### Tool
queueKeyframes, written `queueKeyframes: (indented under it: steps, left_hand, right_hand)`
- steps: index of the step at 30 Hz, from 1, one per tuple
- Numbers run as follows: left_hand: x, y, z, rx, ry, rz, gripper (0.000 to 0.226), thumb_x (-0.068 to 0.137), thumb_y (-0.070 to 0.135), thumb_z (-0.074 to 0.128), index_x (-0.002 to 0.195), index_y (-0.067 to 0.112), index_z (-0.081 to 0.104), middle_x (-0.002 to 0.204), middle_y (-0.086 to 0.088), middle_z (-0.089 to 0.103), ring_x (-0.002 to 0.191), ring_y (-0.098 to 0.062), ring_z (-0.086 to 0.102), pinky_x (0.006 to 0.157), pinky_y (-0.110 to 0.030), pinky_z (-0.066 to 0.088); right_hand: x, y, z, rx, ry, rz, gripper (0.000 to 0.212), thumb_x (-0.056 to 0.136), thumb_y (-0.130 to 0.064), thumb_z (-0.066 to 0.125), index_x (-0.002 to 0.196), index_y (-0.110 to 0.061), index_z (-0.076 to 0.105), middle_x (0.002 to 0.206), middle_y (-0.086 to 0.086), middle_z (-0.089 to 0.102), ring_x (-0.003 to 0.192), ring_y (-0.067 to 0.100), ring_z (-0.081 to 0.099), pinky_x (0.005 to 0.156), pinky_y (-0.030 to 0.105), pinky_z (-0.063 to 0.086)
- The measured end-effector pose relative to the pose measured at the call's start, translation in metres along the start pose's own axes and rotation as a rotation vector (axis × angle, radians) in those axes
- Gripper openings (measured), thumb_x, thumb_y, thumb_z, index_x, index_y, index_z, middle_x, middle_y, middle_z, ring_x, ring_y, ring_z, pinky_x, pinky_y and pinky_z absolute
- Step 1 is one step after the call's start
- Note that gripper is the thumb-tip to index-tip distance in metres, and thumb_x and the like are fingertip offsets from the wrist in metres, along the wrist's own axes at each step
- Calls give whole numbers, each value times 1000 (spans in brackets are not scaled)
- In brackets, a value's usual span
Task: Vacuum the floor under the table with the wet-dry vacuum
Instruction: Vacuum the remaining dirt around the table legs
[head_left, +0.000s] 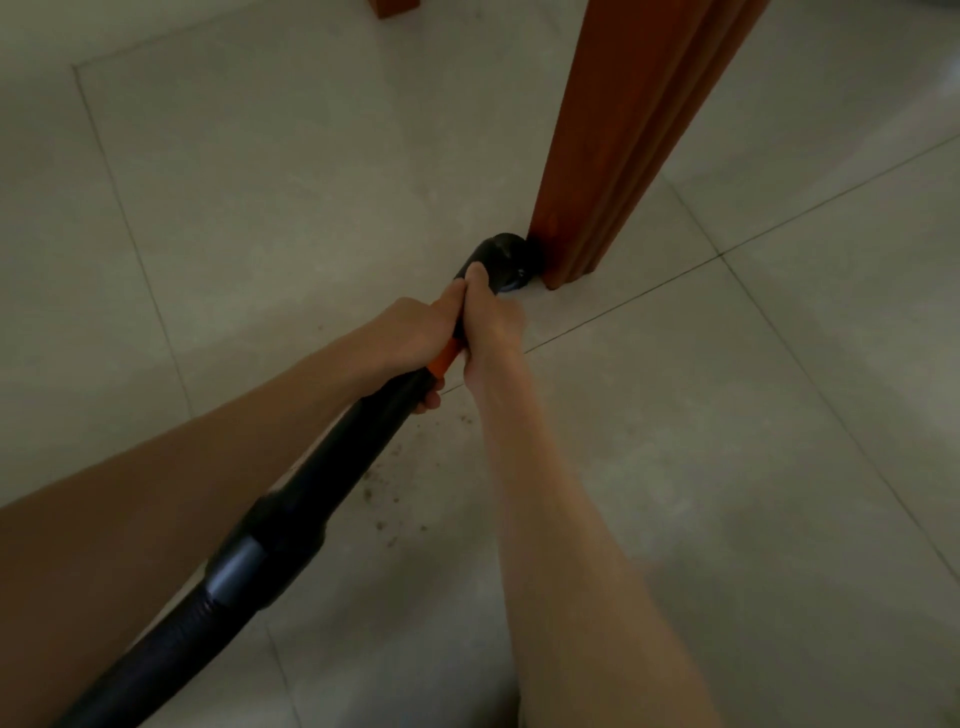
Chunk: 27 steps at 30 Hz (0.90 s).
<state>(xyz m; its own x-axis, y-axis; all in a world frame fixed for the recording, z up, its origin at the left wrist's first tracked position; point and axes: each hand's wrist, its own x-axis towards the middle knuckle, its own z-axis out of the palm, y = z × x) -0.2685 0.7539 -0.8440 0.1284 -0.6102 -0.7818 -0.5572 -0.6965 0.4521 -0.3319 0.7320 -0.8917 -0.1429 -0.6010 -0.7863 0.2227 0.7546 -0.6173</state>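
Both hands, left hand (415, 332) and right hand (491, 325), grip closed round the vacuum wand (332, 467); nozzle (501, 260) touching the table leg (618, 156), may jam, missing crumbs (384, 488) behind it.

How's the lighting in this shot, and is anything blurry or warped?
Head view: dim and flat, no glare; the wide lens bends the floor tile lines and tilts the table leg; the nozzle is a dark, detail-poor blob; the debris specks look soft.
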Motion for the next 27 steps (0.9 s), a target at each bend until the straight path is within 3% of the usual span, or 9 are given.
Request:
queueKeyframes:
  steps: [3, 8, 13, 17, 20, 27]
  left_hand:
    - [-11, -14, 3, 13, -11, -13, 67, 96, 59, 25, 78, 1, 55, 57, -14, 56, 35, -19, 54, 36, -21, 44]
    - [-26, -30, 12, 56, -105, -1, 65, 97, 56, 19, 83, 4, 54, 55, -11, 58, 36, -16, 57, 39, -22, 48]
    - [-48, -49, 41, 66, -298, 94, 60, 92, 61, 14, 99, 13, 48, 63, -8, 64, 45, -16, 62, 49, -24, 53]
    - [-56, -47, 64, 58, -392, 181, 48, 97, 52, 20, 110, 10, 41, 72, -7, 63, 52, -17, 61, 59, -29, 55]
    - [-54, -36, 77, -3, -412, 190, 44, 99, 48, 25, 113, 10, 40, 80, -9, 62, 60, -20, 63, 66, -32, 57]
    - [-59, -36, 98, -163, -339, 199, 41, 98, 51, 31, 108, 14, 44, 80, -7, 62, 57, -15, 62, 56, -25, 52]
  right_hand:
    - [-10, 14, -1, -17, -27, 42, 33, 95, -37, 50, 105, -6, 47, 89, 6, 58, 89, 22, 60, 78, 32, 52]
    - [-20, 32, -22, 104, -61, 125, 30, 96, -34, 52, 109, -7, 51, 89, 6, 60, 86, 20, 61, 79, 32, 52]
    - [-13, 40, -66, 257, -6, 94, 31, 97, -30, 53, 110, -2, 52, 85, 9, 60, 73, 20, 59, 63, 30, 50]
    - [0, 34, -94, 214, 93, 39, 47, 96, -37, 50, 123, 2, 52, 86, 10, 61, 68, 20, 59, 54, 29, 46]
    - [5, 21, -104, 136, 122, -9, 46, 98, -38, 46, 122, 1, 51, 89, 11, 60, 70, 20, 59, 55, 30, 46]
    - [3, 4, -114, 23, 141, 13, 31, 98, -37, 45, 97, -7, 55, 82, 9, 61, 71, 20, 60, 61, 32, 50]
